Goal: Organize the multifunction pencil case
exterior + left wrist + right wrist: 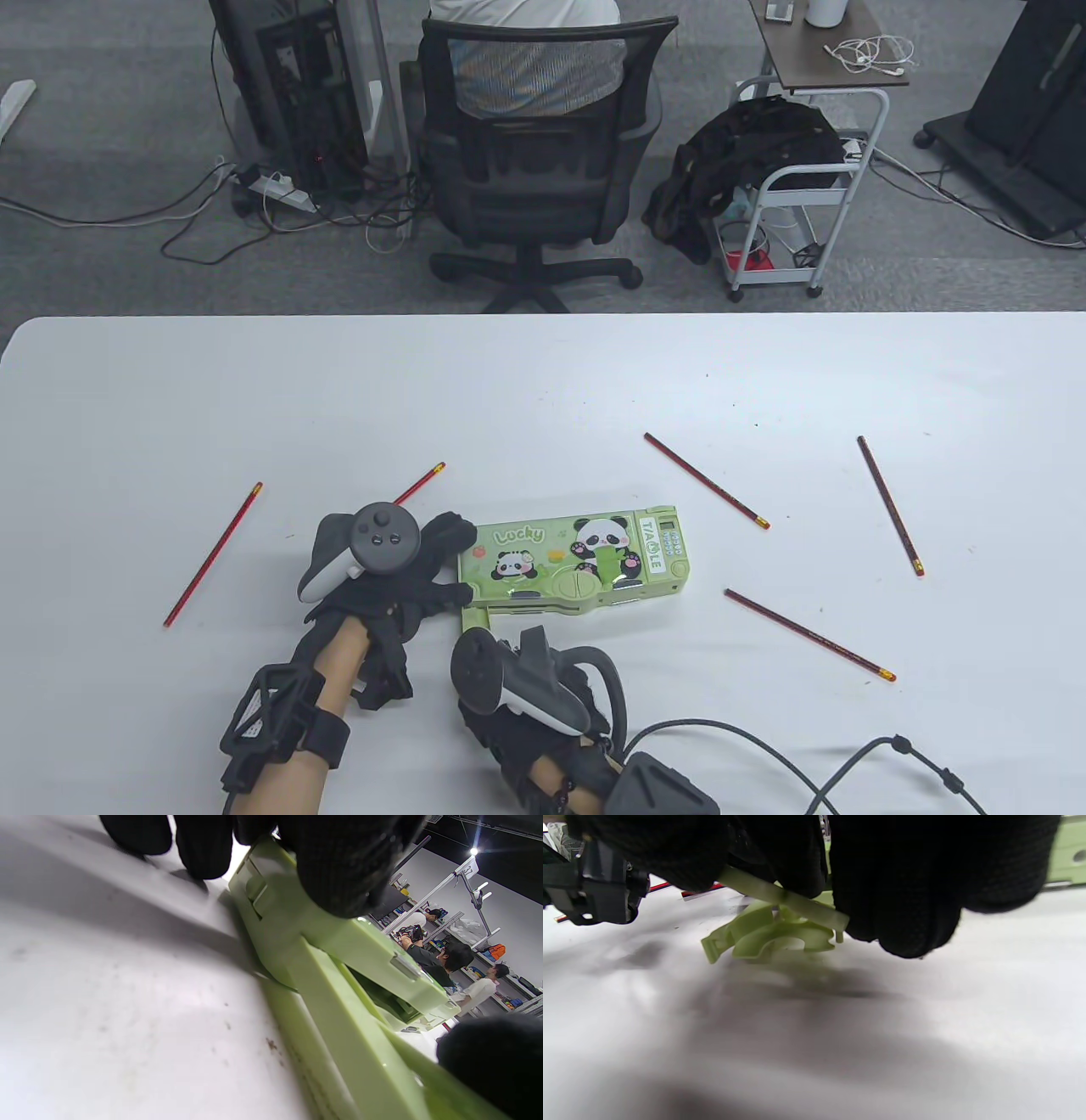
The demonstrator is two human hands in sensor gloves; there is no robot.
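Okay, quick notes on this one.
Step in hand: looks like prying out a side compartment on the near-left corner of the panda pencil case, judging by the green flap sticking out there.
Left hand: fingers mostly straight, spread against the case's left end, bracing it; thumb on top in the left wrist view.
Right hand: just below the case, fingertips pinching a thin green plastic piece in the right wrist view.
How to do it well: I'd keep the left hand pinning the case flat and pull the flap slowly, straight along its track, since thin plastic like that probably snaps if twisted.
Case look: light green, hard plastic, glossy "Lucky" panda lid, little calculator at the end far from the left hand.
Pencils: five red ones loose around both hands, none inside yet.
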